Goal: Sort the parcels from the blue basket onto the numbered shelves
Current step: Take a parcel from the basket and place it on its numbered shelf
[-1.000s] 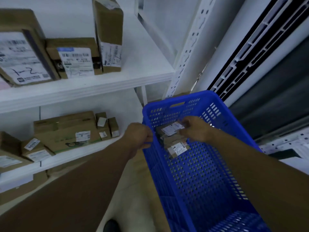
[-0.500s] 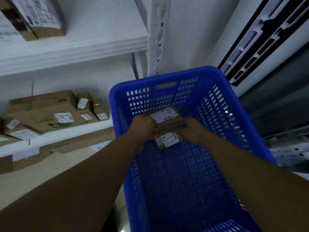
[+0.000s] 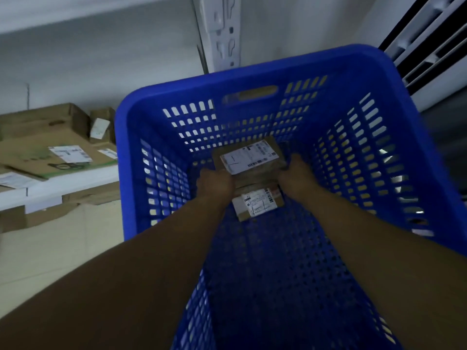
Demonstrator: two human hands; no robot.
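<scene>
Down at the far end of the blue basket (image 3: 252,69), we've got both grips committed. The left grip (image 3: 214,184) is curled round the left end of the top parcel (image 3: 249,157), and the right grip (image 3: 294,173) clasps the right end. The fingers are tucked out of sight underneath, so the parcel sits clamped between the two.

Its long side runs across the basket from left to right, with the right end angled a touch farther from us and the white label facing up. That's the relation that matters. The parcel lies square between the grips, deep against the far wall, so by our reckoning it has to come straight up past the rim before it goes anywhere.

Just beneath it, and nearer to us, lies a second parcel (image 3: 257,203), label up, touching the one above. Whether a third is sandwiched between them, we cannot tell.

Looking outward, the shelf (image 3: 63,185) stands just left of the basket, so the left grip is the nearer one for the swing across. A large flat box (image 3: 38,152) already lies there with a small box (image 3: 101,122) behind it, and a slotted white post (image 3: 222,34) rises beyond the basket's far rim. No shelf number is readable from here, and the label's handwriting is too blurred for us to call the destination.
</scene>
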